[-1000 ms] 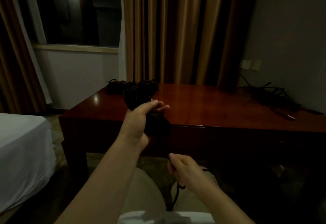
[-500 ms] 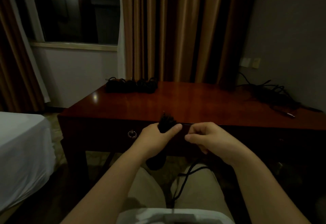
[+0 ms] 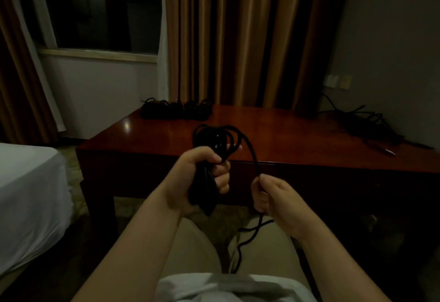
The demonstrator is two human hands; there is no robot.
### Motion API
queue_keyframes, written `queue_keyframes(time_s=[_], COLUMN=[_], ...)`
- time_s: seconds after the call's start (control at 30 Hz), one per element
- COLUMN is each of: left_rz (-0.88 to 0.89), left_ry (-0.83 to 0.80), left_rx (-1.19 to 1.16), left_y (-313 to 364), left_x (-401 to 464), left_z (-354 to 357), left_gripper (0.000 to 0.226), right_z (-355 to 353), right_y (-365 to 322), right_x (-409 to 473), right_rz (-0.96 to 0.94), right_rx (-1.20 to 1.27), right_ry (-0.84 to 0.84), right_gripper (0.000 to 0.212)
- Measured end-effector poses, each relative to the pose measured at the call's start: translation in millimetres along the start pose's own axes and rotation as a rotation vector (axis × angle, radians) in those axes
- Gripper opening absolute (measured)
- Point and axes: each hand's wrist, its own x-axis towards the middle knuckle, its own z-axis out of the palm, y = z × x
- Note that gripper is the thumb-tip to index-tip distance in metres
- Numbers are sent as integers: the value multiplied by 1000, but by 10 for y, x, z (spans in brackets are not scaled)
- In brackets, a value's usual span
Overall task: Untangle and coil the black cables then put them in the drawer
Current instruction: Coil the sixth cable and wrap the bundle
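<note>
My left hand (image 3: 204, 175) grips a bundle of black cable loops (image 3: 214, 139) in front of the desk's front edge, the loops sticking up above my fist and hanging below it. A free strand arcs from the bundle down to my right hand (image 3: 273, 197), which pinches it in curled fingers. The rest of that cable trails down over my lap (image 3: 245, 237). Several coiled black cables (image 3: 176, 108) lie in a row at the desk's far left corner. A tangled pile of black cables (image 3: 366, 123) lies at the desk's far right. The drawer front under the desk top is dark and hard to make out.
The red-brown wooden desk (image 3: 273, 135) stands before brown curtains (image 3: 238, 35) and a dark window (image 3: 102, 8). A white bed (image 3: 28, 194) is at the left. Wall sockets (image 3: 338, 81) sit on the right wall.
My left hand has turned so a fresh loop stands above the fist. My right hand has moved down and right, drawing the free strand out from the bundle.
</note>
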Motion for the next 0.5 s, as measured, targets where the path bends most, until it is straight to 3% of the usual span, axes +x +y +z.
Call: queue_keyframes(time_s=[0.13,0.23,0.33,0.5], left_rz=[29,29,33,-90], left_ry=[20,-1,82,335], left_rx=[-19,-75,-81,347], left_y=[-93,-223,-210,-175], left_x=[44,88,106,56], left_z=[27,73,90,23], left_gripper=[57,54,41,15], right_z=[170,277,308,287], right_y=[55,0,17,36], right_x=[32,143,196,182], right_rz=[6,-4,47,135], right_rx=[-198,-384,-540,-583], right_ry=[153,284,359,402], right_gripper=[38,40,41,41])
